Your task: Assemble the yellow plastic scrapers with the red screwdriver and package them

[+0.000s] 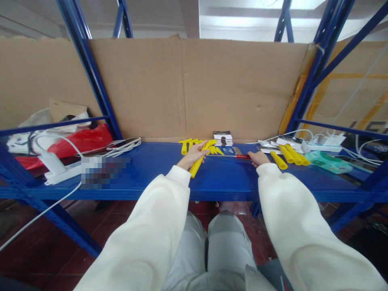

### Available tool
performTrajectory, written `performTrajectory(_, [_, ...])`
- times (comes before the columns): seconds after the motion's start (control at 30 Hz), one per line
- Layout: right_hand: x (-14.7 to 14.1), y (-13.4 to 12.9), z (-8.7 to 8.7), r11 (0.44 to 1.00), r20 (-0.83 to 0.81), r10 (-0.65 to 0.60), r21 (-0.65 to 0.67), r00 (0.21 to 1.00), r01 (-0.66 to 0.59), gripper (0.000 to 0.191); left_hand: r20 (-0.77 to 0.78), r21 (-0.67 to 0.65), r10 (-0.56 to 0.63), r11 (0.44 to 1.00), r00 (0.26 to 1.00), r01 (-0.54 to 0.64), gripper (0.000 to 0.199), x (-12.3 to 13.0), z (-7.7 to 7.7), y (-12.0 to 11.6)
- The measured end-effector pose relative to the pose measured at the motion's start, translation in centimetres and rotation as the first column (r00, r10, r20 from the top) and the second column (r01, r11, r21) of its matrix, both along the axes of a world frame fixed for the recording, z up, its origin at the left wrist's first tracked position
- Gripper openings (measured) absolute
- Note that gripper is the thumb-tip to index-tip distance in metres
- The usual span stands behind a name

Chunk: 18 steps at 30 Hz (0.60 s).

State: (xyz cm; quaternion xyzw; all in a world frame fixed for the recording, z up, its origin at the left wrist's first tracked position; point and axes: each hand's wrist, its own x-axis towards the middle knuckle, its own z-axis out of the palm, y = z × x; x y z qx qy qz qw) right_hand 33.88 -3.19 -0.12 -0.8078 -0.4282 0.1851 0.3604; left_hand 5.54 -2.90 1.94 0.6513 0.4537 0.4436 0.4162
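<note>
In my left hand [194, 156] is a yellow tube-like piece [197, 166], tilted, with the fingers wrapped round it. My right hand [257, 158] is closed on the red handle [243, 156] of a thin tool whose metal shaft points left toward the yellow piece. Whether the tip touches the piece is too small to tell. Behind my left hand lie yellow T-shaped pieces [184, 146] and several small yellow pointed pieces [216, 150]. Small white parts [228, 150] rest between the hands. To the right of my right hand are several yellow tubes [279, 160].
A stack of small black-and-white boxes [222, 138] stands by the cardboard wall [194, 89]. Power strips and cables sit on both sides of the blue shelf [157, 178]. A green packet [329, 161] lies at right, a red bag [83, 141] at left. Blue posts flank the shelf.
</note>
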Motion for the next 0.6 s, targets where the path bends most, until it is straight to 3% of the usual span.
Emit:
performTrajectory(0.2, [-0.4, -0.5, 0.5, 1.000, 0.009, 0.005, -0.022, 1.000, -0.005, 0.024, -0.215, 0.117, 0.068, 0.992, 0.974, -0.043, 0.056, -0.3, -0.5, 0.0])
performTrajectory(0.43, [0.2, 0.2, -0.1, 1.000, -0.015, 0.012, -0.002, 1.000, -0.012, 0.025, -0.279, 0.248, 0.128, 0.967, 0.952, -0.057, 0.040, -0.2, -0.5, 0.6])
performTrajectory(0.6, [0.2, 0.4, -0.2, 1.000, -0.015, 0.017, -0.004, 1.000, -0.017, 0.022, -0.469, 0.324, 0.155, 0.946, 0.870, 0.006, 0.040, 0.0, -0.8, 0.9])
